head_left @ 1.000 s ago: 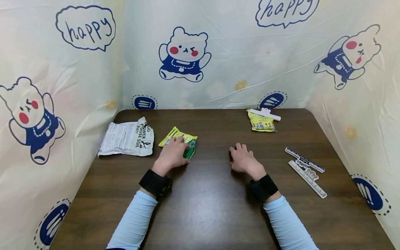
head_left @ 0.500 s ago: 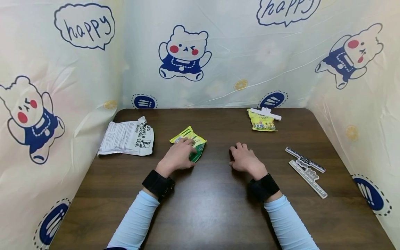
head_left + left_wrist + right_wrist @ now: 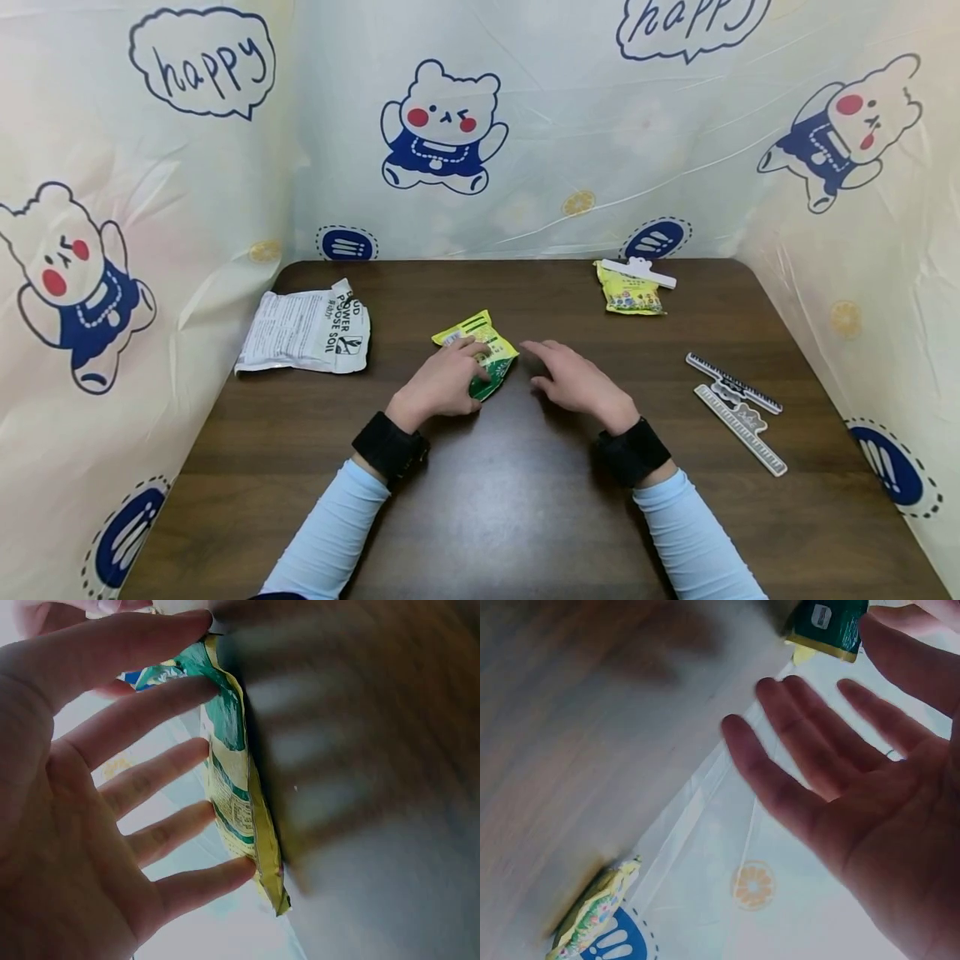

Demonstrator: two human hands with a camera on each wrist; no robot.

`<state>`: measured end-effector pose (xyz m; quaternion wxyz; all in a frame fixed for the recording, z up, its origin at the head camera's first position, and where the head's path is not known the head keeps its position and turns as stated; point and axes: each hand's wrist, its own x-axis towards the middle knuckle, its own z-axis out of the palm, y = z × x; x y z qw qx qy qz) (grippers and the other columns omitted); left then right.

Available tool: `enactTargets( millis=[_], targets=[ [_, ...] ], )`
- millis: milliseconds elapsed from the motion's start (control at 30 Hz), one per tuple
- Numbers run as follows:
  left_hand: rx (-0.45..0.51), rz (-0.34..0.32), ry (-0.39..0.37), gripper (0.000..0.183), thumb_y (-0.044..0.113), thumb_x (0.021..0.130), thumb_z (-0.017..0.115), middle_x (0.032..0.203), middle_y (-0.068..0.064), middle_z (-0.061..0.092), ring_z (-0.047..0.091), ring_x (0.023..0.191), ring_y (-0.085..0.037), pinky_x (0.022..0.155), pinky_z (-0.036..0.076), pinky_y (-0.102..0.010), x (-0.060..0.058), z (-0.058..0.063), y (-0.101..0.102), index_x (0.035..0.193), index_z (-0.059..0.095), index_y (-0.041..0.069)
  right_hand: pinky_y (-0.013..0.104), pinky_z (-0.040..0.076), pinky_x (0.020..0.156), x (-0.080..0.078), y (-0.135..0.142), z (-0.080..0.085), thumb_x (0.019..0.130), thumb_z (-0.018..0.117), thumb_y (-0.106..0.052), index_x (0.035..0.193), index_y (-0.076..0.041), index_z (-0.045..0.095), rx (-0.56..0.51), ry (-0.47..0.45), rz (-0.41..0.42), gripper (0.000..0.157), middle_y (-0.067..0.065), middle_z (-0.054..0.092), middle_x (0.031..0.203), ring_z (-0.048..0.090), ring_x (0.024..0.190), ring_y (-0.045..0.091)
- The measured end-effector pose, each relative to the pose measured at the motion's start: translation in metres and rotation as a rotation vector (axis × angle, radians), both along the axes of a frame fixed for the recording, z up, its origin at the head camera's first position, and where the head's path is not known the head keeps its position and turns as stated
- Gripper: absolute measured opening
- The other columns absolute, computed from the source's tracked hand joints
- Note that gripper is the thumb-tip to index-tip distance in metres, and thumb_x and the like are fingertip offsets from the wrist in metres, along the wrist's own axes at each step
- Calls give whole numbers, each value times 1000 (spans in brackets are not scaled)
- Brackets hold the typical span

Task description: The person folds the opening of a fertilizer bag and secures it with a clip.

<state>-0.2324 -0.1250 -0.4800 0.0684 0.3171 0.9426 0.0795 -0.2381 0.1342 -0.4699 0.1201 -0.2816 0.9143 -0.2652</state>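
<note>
A green and yellow packet [image 3: 491, 354] lies flat on the table in the middle of the head view. My left hand [image 3: 447, 379] rests its spread, nearly straight fingers [image 3: 161, 776] on that packet [image 3: 231, 765], as the left wrist view shows. The palm partly hides the packet from the head camera. Just right of the packet, my right hand [image 3: 576, 379] hovers with extended fingers, holding nothing. In the right wrist view a gap separates the right hand [image 3: 855, 772] from the packet's green corner [image 3: 829, 626].
A white printed bag [image 3: 303, 329] lies at the table's left. At the back right sits a small yellow packet [image 3: 630, 296] with a white clip [image 3: 637, 272] across its top. Two long clips, one dark-toothed [image 3: 735, 385] and one pale [image 3: 741, 431], lie at right.
My left hand has slid the green and yellow packet rightward across the table. My right hand has lifted slightly and stretched its fingers leftward, closer to the packet.
</note>
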Motion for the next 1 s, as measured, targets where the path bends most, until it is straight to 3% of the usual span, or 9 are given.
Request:
enactTargets(
  millis=[233,400,633,833,1000],
  targets=[
    [29,-45,-46,33,24,82,88,154,-12,52,33,152,-36,123,28,-46,1,3,4,113,84,16,49,51,103,0,-5,-3,100,72,-6,142,0,62,-48,51,66,43,17,63,136,62,124,30],
    [57,-43,-90,29,22,81,88,155,-12,52,31,154,-36,123,27,-46,1,4,2,109,85,17,46,53,99,-1,-6,-5,100,73,-6,126,-3,72,-41,62,57,26,12,67,125,65,114,26],
    [113,-62,-96,7,17,82,85,148,-15,58,36,150,-39,120,32,-47,-1,7,0,81,78,18,44,55,93,-3,-5,-8,100,72,-6,114,-6,77,-14,117,53,15,7,69,114,67,104,22],
    [174,-30,-117,17,9,86,80,131,-9,67,57,129,-26,105,48,-41,0,11,-1,74,71,19,43,55,90,-3,-4,-9,99,74,-4,114,-5,76,-22,118,61,15,6,70,112,67,102,22],
    [203,24,-143,20,9,89,78,127,-5,67,61,113,-20,92,51,-37,2,16,-2,74,69,20,41,55,89,-3,-4,-11,100,73,-5,113,-7,77,-27,113,45,13,5,70,111,66,100,20]
  ],
)
